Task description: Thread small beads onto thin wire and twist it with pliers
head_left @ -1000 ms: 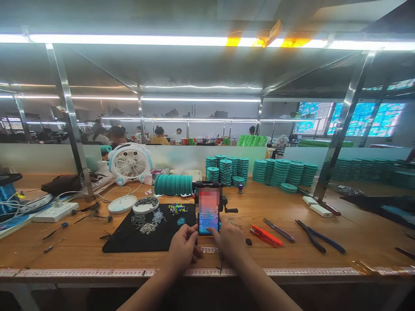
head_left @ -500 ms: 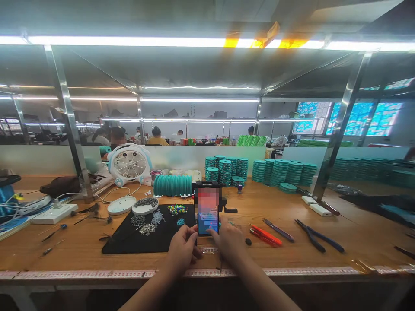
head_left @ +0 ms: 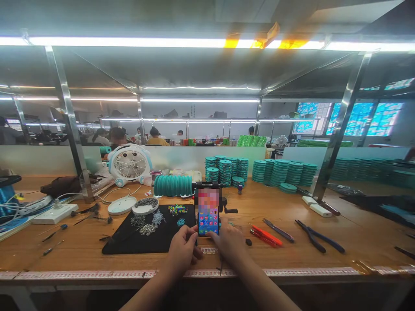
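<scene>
Phone [head_left: 208, 221] screen changed to icon grid, hands barely shifted; printed tape strip [head_left: 129, 274] along near table edge; left hand [head_left: 183, 247] gripping phone's lower left edge; right hand [head_left: 231, 244] at its right edge, thumb by screen bottom, cannot tell whether fingers grip; black mat [head_left: 129, 239] with beads [head_left: 177, 210] left, pliers [head_left: 311, 236] right; black cranked device [head_left: 224, 204] behind phone; teal spools [head_left: 225, 172], white fan [head_left: 129, 165] farther back
</scene>
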Tool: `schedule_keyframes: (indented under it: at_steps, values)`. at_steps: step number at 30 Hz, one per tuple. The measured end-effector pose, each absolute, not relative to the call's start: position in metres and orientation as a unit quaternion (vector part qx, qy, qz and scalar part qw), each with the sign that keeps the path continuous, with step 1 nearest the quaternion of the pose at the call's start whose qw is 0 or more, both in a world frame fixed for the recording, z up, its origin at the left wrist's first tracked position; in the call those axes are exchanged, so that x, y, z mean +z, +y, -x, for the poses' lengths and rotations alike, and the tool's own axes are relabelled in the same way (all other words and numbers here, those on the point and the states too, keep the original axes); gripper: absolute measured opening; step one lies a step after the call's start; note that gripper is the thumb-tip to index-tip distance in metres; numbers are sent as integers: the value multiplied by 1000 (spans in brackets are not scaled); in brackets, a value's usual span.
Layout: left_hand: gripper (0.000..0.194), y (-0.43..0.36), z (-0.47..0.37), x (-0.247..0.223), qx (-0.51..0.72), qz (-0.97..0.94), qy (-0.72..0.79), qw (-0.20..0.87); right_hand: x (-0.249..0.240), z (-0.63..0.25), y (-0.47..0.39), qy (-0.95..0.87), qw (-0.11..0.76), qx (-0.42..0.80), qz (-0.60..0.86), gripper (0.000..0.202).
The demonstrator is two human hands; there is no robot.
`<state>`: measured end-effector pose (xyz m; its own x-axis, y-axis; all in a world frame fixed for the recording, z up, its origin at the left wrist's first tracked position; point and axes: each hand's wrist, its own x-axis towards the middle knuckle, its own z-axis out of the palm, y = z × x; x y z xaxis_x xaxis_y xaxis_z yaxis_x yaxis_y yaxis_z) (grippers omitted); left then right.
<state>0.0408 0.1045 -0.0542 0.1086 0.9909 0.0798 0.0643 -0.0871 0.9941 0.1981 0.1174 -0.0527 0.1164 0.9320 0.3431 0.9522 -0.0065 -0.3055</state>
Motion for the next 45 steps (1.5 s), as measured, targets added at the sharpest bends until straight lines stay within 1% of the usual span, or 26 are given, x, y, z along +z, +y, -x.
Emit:
schedule_keyframes:
  at_steps: [9, 15, 30, 35, 45]
  values:
    - [26, 105, -40, -56, 477, -565, 469, 482, -54, -196, 117, -667, 242, -17, 704, 37]
    - [28, 106, -40, -58, 481, -559, 466, 489, -54, -192, 118, -658, 242, -22, 713, 43]
    - [31, 104, -40, -53, 481, -549, 465, 501, -53, -197, 117, -657, 258, 0, 709, 41]
    - [31, 104, -40, -54, 483, -551, 460, 502, -52, -198, 115, -658, 263, 3, 705, 37]
    - [29, 103, -40, -50, 480, -549, 468, 499, -53, -200, 117, -661, 265, 18, 702, 35]
